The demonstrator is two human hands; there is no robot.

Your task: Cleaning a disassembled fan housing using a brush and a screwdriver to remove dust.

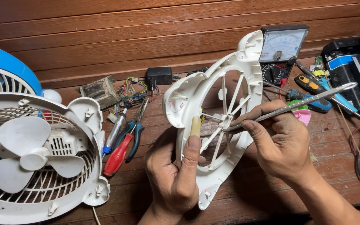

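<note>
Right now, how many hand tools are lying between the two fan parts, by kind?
Red-handled screwdriver: 1
Blue-tipped metal-handled screwdriver: 1
Blue-handled pliers: 1
Total: 3
They lie between the fan with blades and the white fan grille frame held by the left hand; the right hand holds a metal pick.

Bare wood left free btwn fan assembly [38, 158] & left hand [173, 175]; beyond, passage blocked by pliers [133, 137], red-handled screwdriver [117, 156].

Wooden floor [138, 196] under fan [34, 158], pliers [135, 133], multimeter [281, 52]
</note>
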